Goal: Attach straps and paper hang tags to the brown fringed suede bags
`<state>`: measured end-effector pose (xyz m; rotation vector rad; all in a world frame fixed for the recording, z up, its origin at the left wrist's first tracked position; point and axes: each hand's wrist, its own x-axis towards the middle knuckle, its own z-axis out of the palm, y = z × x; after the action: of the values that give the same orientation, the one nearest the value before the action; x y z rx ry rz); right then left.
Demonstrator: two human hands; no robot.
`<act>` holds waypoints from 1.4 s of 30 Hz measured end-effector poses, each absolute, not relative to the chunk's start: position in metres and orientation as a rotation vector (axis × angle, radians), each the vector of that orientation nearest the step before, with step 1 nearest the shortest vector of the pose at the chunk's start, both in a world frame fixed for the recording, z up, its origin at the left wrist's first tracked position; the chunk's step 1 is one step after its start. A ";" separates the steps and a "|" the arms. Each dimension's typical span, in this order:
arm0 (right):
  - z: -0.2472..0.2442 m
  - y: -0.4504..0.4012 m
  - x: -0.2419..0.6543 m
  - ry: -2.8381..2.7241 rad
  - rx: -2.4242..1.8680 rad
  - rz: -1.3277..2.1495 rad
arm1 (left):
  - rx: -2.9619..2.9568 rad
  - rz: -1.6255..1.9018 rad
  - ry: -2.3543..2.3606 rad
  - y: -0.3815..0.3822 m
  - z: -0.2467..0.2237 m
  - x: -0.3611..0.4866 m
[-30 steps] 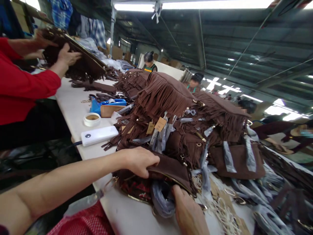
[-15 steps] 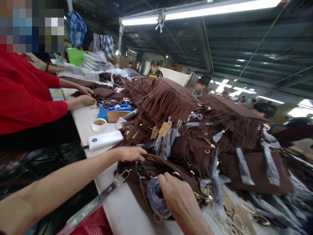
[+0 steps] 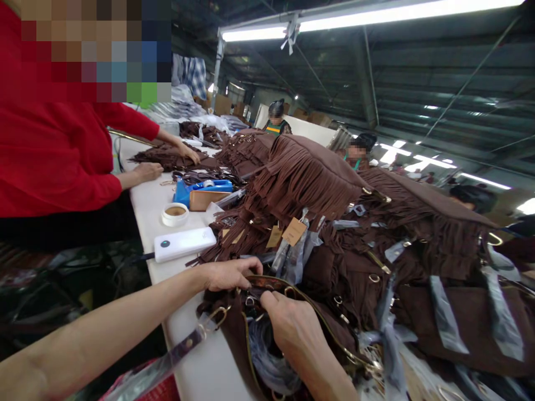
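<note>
A brown handbag lies open on the table in front of me, its long gold zip parted. My left hand grips the bag's far left rim, fingers bent over the edge. Inside the opening is my right hand, its fingers curled close to the left fingertips; what they pinch is hidden. Below it in the bag sits a plastic-wrapped coiled bundle. A clear-wrapped strap hangs from a gold clip at the bag's left end, over the table edge.
Brown fringed bags are heaped behind and to the right. On the left stand a white power bank, a tape roll and a blue tape dispenser. A co-worker in a red sleeve handles fringed pieces at the table's far left.
My right hand has shifted up and left inside the bag, nearer my left hand. The left keeps its place on the rim. The co-worker's arm has reached farther across the table.
</note>
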<state>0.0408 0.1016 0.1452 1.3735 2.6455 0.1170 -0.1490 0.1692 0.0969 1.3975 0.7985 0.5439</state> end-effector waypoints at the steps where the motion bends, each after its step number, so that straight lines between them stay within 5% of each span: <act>1: 0.144 0.104 0.041 2.646 1.374 0.101 | 1.399 0.560 0.756 0.168 0.098 -0.150; 42: 0.152 0.086 0.007 2.458 1.399 0.193 | 2.234 0.454 0.572 0.162 0.112 -0.166</act>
<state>0.0072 0.0859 0.1522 1.3990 2.4585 0.1931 -0.1663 0.1620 0.1119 2.2337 0.5718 0.4543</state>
